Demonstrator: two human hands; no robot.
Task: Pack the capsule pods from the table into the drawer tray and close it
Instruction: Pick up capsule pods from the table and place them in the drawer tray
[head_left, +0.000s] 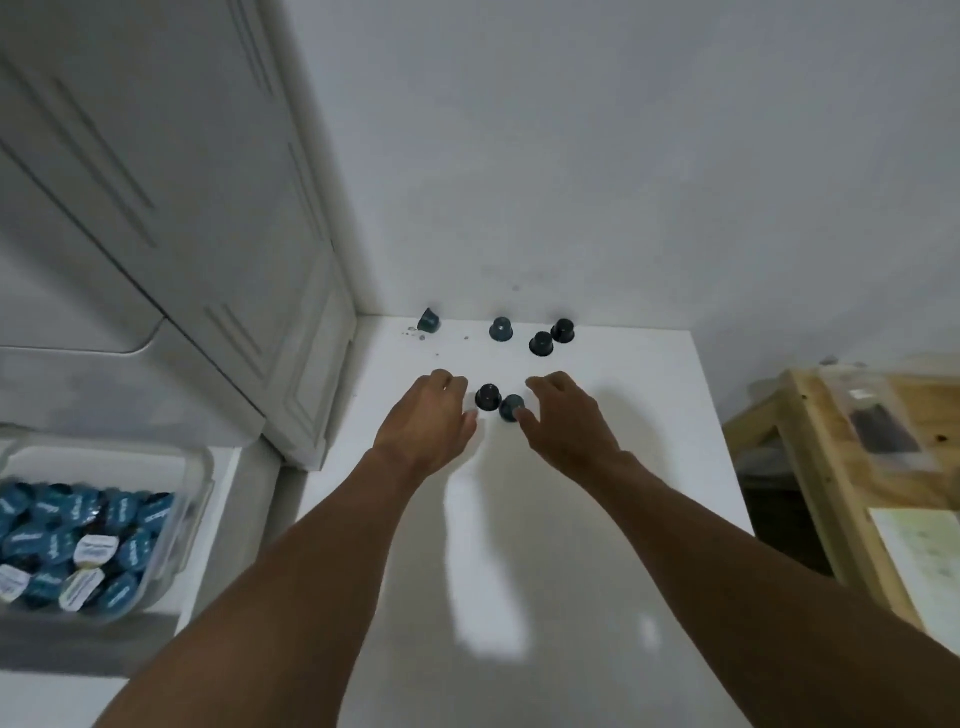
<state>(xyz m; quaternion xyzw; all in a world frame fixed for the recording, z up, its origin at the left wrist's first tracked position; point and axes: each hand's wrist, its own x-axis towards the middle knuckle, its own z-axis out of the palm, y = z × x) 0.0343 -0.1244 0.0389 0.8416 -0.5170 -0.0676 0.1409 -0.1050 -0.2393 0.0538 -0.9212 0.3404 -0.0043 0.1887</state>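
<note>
My left hand (431, 415) and right hand (569, 421), loosely spread and gripping nothing, flank two upright pods mid-table (623, 467): the dark pod (488, 397) nearer my left, the teal pod (511, 407) against my right thumb. The drawer tray (156, 451) waits leftward.

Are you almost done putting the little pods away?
Mostly. The tray already holds many pods. The left hand and right hand reach for two pods on the table. Four more wait by the wall, and the tray is not closed yet.
</note>
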